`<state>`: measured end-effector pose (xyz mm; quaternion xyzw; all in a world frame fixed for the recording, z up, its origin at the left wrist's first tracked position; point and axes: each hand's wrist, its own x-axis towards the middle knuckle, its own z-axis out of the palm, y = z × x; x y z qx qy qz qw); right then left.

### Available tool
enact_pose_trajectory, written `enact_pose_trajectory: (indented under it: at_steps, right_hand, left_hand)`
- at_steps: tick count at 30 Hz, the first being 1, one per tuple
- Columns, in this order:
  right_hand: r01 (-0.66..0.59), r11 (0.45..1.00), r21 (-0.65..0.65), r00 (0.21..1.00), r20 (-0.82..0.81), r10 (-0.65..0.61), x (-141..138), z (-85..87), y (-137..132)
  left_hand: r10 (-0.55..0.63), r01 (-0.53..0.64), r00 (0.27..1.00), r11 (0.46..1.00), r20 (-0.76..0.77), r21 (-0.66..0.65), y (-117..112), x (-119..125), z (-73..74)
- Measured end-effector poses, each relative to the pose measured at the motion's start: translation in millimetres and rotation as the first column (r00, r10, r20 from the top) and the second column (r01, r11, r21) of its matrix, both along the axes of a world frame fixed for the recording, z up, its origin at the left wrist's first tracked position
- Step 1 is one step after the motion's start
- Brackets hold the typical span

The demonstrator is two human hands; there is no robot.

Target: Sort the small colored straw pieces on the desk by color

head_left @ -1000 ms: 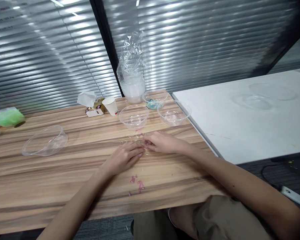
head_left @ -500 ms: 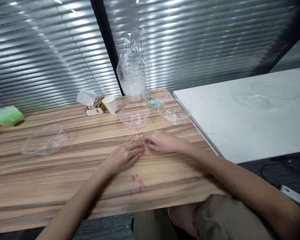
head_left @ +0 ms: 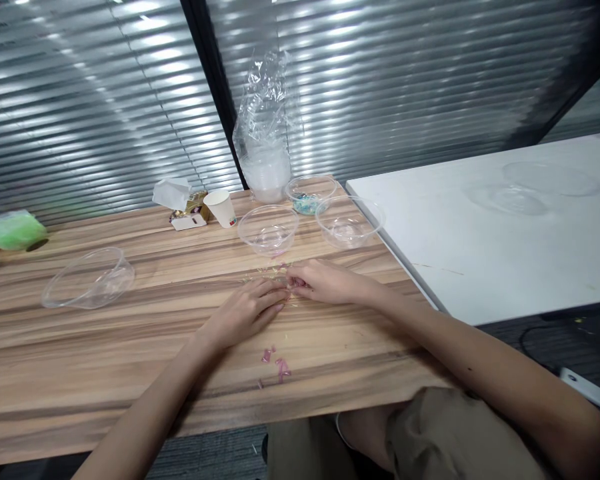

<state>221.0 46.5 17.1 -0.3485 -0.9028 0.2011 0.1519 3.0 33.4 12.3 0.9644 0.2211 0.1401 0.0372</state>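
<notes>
My left hand [head_left: 245, 311] lies on the wooden table with its fingers stretched out to the right, over the near edge of a scatter of small yellow and pink bits [head_left: 267, 272]. Close against its fingertips is my right hand [head_left: 315, 281], its fingers curled in and pressed together among the same bits. Some pink shows between the right fingers, but what they pinch is too small to make out. Nearer to me lie several loose pink pieces [head_left: 282, 369]. Just beyond the hands stands a clear plastic bowl [head_left: 269, 231].
Another clear bowl [head_left: 349, 227] and a bowl with blue-green bits [head_left: 307, 203] stand at the back right. Behind are bagged plastic bowls [head_left: 267, 170], a paper cup [head_left: 221, 209] and a tissue box [head_left: 189, 217]. A tilted clear bowl [head_left: 89, 281] is at left; a white table [head_left: 505, 267] adjoins at right.
Both hands stay in almost the same place, with only slight finger movement at the scattered bits. The bowls and the pink pieces have not moved.
</notes>
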Motion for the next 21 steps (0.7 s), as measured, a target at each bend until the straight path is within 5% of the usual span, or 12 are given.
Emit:
enact_pose_trajectory:
  at_steps: [21]
  right_hand:
    - [-0.004, 1.000, -0.016, 1.000, -0.002, 0.004, -0.2, 0.2, 0.1]
  left_hand:
    - [0.009, -0.009, 1.000, 1.000, -0.016, 0.000, -1.3, 1.3, 2.7]
